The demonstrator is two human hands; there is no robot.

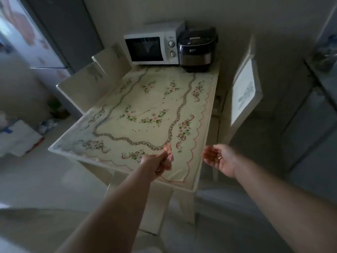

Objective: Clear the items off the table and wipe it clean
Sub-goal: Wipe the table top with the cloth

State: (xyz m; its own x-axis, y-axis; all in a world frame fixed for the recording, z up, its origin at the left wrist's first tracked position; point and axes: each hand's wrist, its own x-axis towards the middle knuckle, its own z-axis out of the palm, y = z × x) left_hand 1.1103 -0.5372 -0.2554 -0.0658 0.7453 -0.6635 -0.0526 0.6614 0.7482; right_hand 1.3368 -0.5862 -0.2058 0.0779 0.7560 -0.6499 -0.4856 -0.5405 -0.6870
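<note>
Pink and crumpled, a small rag (168, 152) sits in the left hand (156, 164), whose fingers curl tight around it over the near edge of the table (56, 149) — low over the floral tablecloth (145, 99). The right hand (221, 160) holds nothing: palm up, fingers loosely spread, just off the table's near right corner, with a ring (220, 157) on one finger. At the far end stand a white microwave (151, 48) and, just beside it, a dark rice cooker (197, 52).
</note>
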